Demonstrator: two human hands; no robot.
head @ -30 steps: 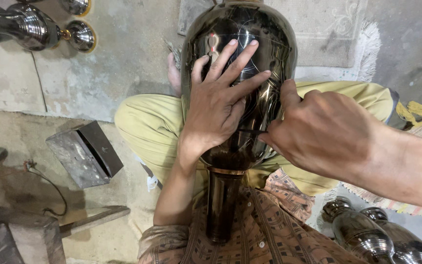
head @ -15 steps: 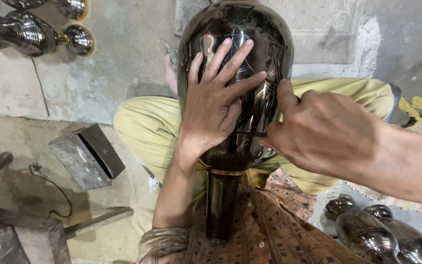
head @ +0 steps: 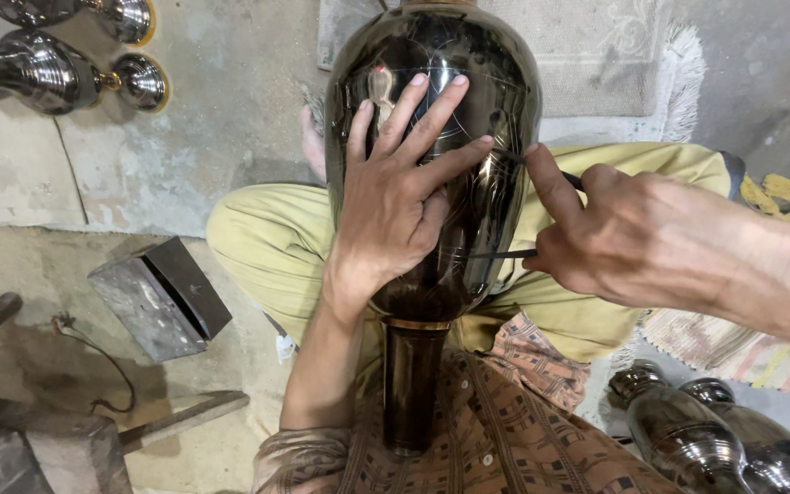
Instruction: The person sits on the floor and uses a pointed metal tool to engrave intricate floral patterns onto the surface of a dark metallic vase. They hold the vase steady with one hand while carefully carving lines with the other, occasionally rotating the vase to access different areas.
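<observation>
Large dark polished vase (head: 468,110), lying lengthwise over the lap, belly away from the body, narrow neck (head: 411,384) pointing back toward the patterned shirt (head: 523,439). Faint scribed lines visible on the glossy belly. Left hand (head: 395,206) laid flat on top of the vase, fingers (head: 432,119) spread wide, palm pressing on the metal. Right hand (head: 624,238) just beside the vase's right flank, thumb and fingers closed, pinching a thin dark tool (head: 505,253) with two slim legs; one leg's tip touching the vase surface near the left fingertips, the other reaching the lower belly. Exact kind of tool hard to tell, much of it hidden in the grip. Beneath the vase, crossed legs in yellow-green trousers (head: 267,247), a bare foot (head: 313,146) partly seen to the left of the vase. Under everything, rough concrete floor (head: 212,101). Near the left knee, a grey metal block (head: 157,297) with a slot, tilted on the floor. Farther left and lower, a hammer (head: 176,421) lying by a heavy dark block (head: 38,457), with a bit of wire (head: 93,366) curling between. In the top left corner, well apart, shiny vessels (head: 38,69) with brass rims lying on their sides. At bottom right, near the shirt's hem, two more polished vessels (head: 715,439) lying close together. Beyond the vase, a pale fringed rug (head: 596,55); at the right edge, a striped mat (head: 733,348) and some yellow scraps (head: 788,187).
</observation>
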